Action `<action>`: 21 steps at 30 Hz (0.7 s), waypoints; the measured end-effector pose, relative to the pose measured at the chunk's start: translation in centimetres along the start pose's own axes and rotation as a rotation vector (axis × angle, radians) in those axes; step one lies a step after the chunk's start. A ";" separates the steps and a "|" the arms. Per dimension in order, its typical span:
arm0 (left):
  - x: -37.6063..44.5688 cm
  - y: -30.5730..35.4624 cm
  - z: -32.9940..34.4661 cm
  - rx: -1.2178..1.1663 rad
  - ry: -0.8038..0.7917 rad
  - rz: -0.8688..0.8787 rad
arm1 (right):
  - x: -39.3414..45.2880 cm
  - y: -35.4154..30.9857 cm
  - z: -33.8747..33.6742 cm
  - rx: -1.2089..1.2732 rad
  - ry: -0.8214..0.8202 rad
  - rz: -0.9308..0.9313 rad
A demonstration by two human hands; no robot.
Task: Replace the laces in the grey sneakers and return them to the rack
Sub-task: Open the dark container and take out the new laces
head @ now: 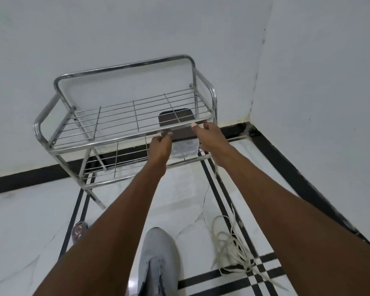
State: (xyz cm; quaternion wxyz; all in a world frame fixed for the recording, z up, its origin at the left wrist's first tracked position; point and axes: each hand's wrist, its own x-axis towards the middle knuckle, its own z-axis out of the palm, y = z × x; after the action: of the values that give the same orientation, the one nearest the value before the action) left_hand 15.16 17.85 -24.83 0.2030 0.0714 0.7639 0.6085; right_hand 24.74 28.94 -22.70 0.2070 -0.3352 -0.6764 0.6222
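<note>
A steel two-tier shoe rack (124, 67) stands against the white wall. On its lower shelf, under the top grid, sits a grey sneaker (184, 148) with pale laces. My left hand (160, 144) and my right hand (209, 136) reach in on either side of it, fingers curled around its sides and thumbs up by the top shelf's front bar. The fingertips are hidden behind the shoe. A second grey sneaker (158, 259) lies on the floor between my forearms, toe pointing at the rack. A tangle of loose cream laces (233, 248) lies on the floor to its right.
A dark flat object (175, 117) shows through the top grid behind the sneaker. A small red and black object (79, 230) lies on the floor at the left. The rack stands near a room corner (249, 122), with wall on the right. The floor is white tile with black stripes.
</note>
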 end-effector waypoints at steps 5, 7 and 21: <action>1.8 -0.4 0.1 -0.046 -0.038 -0.073 | 2.3 1.6 0.5 0.004 0.003 0.034; 2.2 -0.7 0.0 -0.065 -0.039 -0.093 | 2.7 1.8 0.7 -0.009 0.046 0.033; -3.7 -3.5 -2.7 -0.328 -0.078 -0.043 | -0.4 4.0 0.7 0.008 0.181 -0.024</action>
State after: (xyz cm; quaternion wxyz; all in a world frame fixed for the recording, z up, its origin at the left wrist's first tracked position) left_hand 17.95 13.25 -26.84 0.2541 0.0446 0.6473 0.7173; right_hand 25.31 28.23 -26.66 0.2758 -0.3811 -0.6565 0.5896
